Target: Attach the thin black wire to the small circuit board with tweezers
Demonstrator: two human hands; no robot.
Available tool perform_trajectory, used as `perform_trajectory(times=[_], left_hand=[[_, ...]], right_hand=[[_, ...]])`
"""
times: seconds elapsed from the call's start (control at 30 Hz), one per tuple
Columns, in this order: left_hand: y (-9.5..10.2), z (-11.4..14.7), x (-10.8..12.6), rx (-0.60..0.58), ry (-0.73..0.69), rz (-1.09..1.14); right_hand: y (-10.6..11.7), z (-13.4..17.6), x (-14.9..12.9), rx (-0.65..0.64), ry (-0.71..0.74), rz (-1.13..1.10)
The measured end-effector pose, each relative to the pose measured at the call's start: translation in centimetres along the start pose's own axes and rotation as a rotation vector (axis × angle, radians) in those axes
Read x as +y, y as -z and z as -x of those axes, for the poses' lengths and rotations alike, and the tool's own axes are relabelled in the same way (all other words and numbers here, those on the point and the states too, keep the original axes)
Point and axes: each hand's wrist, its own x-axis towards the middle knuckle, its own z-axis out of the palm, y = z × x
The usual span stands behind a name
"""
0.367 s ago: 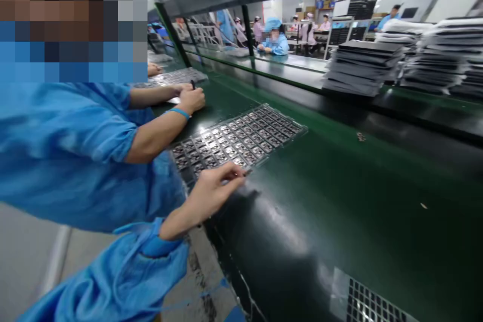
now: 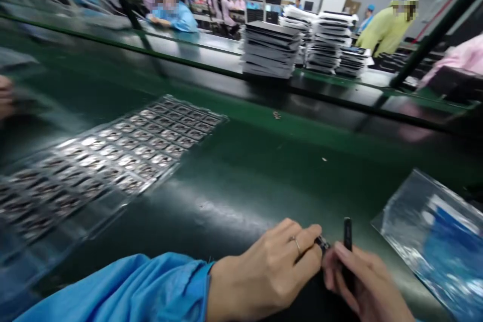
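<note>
My left hand (image 2: pixel 266 274), in a blue sleeve and wearing a ring, pinches a small dark part (image 2: pixel 323 244) at its fingertips, low on the green belt (image 2: pixel 241 181). My right hand (image 2: pixel 364 284) meets it from the right and holds a thin black pen-like tool (image 2: pixel 347 234) upright. A clear tray of several small metal parts (image 2: pixel 124 153) lies to the left, well away from both hands.
A clear plastic bag with blue contents (image 2: pixel 433 239) lies at the right. Stacks of dark trays (image 2: pixel 269 50) stand on the far shelf. A co-worker's hand (image 2: pixel 5 95) shows at the left edge. Other people work in the background.
The view has swung right, away from the co-worker. My left hand left the tray's corner and now meets my right hand, which has come into view with the tool.
</note>
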Motion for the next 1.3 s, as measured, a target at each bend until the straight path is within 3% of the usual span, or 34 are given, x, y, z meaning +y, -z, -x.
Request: perform_trajectory(times=[0.1, 0.17, 0.3, 0.37, 0.47, 0.53, 0.73, 0.93, 1.3], left_hand=[[-1.0, -0.4, 0.4, -0.017, -0.042, 0.057], [-1.1, -0.3, 0.5, -0.021, 0.016, 0.142], [-0.7, -0.2, 0.3, 0.009, 0.422, 0.488], [-0.6, -0.3, 0.0, -0.057, 0.634, 0.746], [-0.8, -0.5, -0.4, -0.201, 0.813, 1.091], [-0.9, -0.5, -0.4, -0.231, 0.885, 1.184], [-1.1, -0.8, -0.1, -0.241, 0.911, 1.24], [-0.6, -1.2, -0.1, -0.249, 1.027, 1.374], [-0.5, -1.6, -0.2, -0.32, 1.124, 1.425]], right_hand=[[-0.8, -0.2, -0.4, 0.029, 0.052, -0.075], [-0.8, -0.4, -0.6, 0.042, 0.066, -0.088], [-0.6, -0.5, -1.0, 0.061, 0.062, -0.07], [-0.5, -0.5, -1.0, 0.038, 0.047, -0.032], [-0.2, -0.4, -0.9, -0.024, 0.03, 0.021], [-0.1, -0.5, -0.7, -0.05, 0.027, 0.044], [-0.3, -0.3, -0.7, -0.044, 0.058, 0.132], [-0.7, 0.0, -1.1, 0.159, 0.176, 0.125], [-0.9, 0.0, -1.7, 0.112, 0.115, -0.047]])
